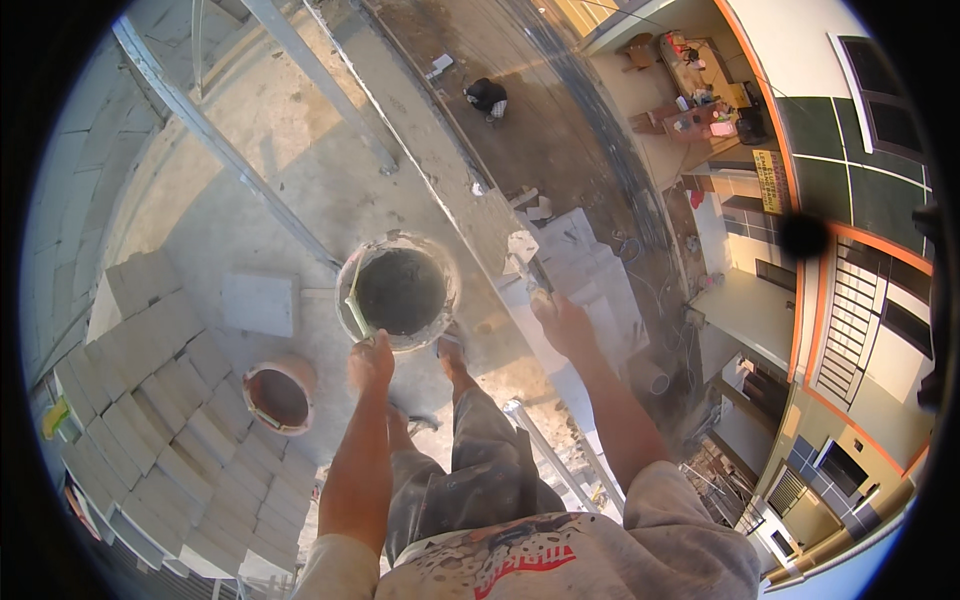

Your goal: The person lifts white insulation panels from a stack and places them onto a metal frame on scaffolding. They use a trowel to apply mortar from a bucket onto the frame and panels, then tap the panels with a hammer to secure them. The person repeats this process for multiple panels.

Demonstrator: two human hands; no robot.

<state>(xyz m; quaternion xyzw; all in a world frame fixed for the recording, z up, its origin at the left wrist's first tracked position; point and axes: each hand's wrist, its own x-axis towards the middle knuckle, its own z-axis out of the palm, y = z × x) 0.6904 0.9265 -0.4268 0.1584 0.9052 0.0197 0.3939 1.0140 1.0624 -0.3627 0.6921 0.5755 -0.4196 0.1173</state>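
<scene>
The left hand (371, 364) is curled closed around the pale green handle (355, 312) of a large bucket (398, 242), which lies at 12 o'clock from it, with dark grey material (402, 290) inside. The right hand (562, 324) grips a trowel (531, 274) pointing to 11 o'clock. From the large bucket, a smaller bucket (304, 380) stands at 8 o'clock, a pale block (261, 304) at 9.

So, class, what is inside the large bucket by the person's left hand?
Dark grey material is visible inside the large bucket; anything beneath that material's surface is covered and cannot be seen.
</scene>
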